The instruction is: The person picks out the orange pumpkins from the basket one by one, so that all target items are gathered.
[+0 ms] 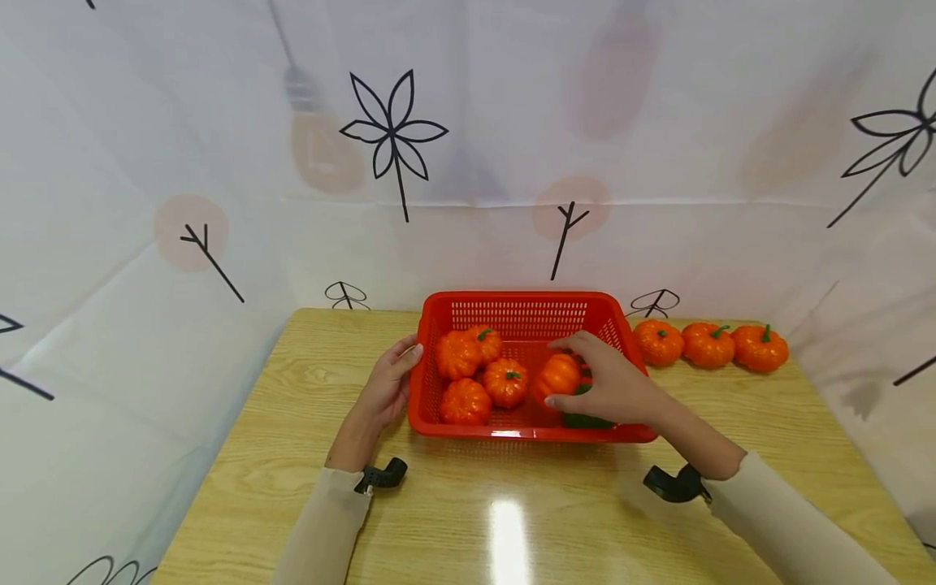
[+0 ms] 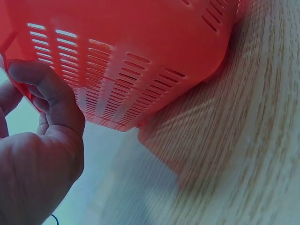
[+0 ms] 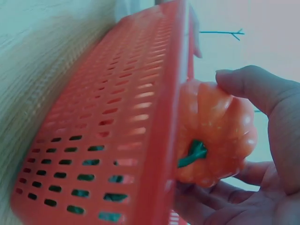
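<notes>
The left hand [image 1: 387,386], stretched forward, grasps the left rim of the red basket [image 1: 522,296]; its bent fingers show well in the left wrist view (from the head, mainly the thumb is seen). Four pumpkins [image 1: 506,383] lie in the basket's left part. Further right, the right hand [image 1: 620,382] grips one pumpkin [image 1: 561,375] between thumb and fingers, above a green thing [image 1: 585,421]; the right wrist view plainly shows the stem [image 3: 198,151]. The wooden table [image 1: 570,520] extends in front; rightward, three pumpkins [image 1: 708,345] stand close to the basket.

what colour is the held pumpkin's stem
Green; the stem shows best in the right wrist view.
</notes>
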`<state>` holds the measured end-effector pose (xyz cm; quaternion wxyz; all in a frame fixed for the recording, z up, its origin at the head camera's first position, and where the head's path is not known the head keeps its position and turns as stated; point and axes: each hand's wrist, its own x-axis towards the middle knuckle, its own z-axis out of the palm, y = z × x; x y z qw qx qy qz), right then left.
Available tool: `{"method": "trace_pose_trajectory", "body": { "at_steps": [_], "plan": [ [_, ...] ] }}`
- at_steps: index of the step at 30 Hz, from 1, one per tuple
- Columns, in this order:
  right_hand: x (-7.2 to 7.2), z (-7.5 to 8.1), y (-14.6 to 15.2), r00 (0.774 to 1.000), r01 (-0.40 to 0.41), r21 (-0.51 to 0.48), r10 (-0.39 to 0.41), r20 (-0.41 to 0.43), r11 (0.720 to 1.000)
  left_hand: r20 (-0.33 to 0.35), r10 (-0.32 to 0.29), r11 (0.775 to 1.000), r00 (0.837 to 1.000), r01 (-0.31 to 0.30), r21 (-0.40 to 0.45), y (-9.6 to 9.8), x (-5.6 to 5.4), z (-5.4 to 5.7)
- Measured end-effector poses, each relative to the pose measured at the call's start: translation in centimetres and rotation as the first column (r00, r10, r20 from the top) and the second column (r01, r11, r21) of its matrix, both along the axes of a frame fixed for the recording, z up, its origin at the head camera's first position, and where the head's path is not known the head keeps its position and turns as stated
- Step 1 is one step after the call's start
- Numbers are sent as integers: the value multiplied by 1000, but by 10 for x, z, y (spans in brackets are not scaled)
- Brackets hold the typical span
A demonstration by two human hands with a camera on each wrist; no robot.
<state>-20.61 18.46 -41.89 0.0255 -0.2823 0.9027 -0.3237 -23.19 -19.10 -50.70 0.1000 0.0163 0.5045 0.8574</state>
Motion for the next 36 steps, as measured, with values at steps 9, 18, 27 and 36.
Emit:
{"method": "trace_pose_trajectory", "body": {
  "at_steps": [9, 18, 27, 36],
  "plan": [
    [14, 13, 22, 995, 92, -33, -91, 39, 995, -2, -6, 1000, 1000, 6, -1, 0, 0, 2],
    [23, 9, 39, 993, 114, -147, -117, -8, 982, -2, -9, 1000, 1000, 9, -4, -1, 1, 2],
    [27, -3, 58, 986, 129, -285, -153, -63, 950, 1, 6, 1000, 1000, -6, 4, 0, 1, 1],
    [32, -15, 78, 959, 217, -340, -265, -101, 915, 4, -2, 1000, 1000, 2, 10, 0, 0, 1]
  ]
}}
